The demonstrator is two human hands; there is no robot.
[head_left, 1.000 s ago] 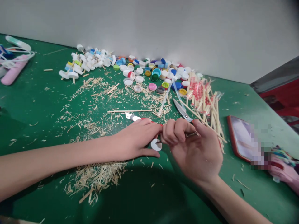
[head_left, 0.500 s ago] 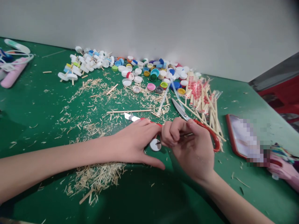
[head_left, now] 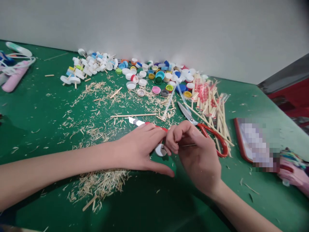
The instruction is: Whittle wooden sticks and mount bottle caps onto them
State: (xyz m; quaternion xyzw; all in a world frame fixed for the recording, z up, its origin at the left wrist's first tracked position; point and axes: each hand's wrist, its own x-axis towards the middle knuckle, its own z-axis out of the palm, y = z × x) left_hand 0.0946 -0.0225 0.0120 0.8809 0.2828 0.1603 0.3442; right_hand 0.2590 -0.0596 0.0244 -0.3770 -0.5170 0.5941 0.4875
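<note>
My left hand lies palm down over a red-handled utility knife, its blade pointing left. Its thumb stretches out away from the fingers, touching nothing. My right hand is palm up with curled fingers; a thin pale line shows inside it, too small to name. Between the two hands, a white round cap is partly hidden by fingertips. Just beyond the right hand lie red-handled scissors, blades apart, pointing away to the left.
Many colored bottle caps and caps on sticks lie along the wall. Wooden sticks are heaped at right near a phone. Wood shavings litter the green table. A pink object sits far left.
My right hand's fingers have loosened slightly and the thumb has shifted left, off the scissors' handle area. More of the red handle shows. The left hand is almost still.
</note>
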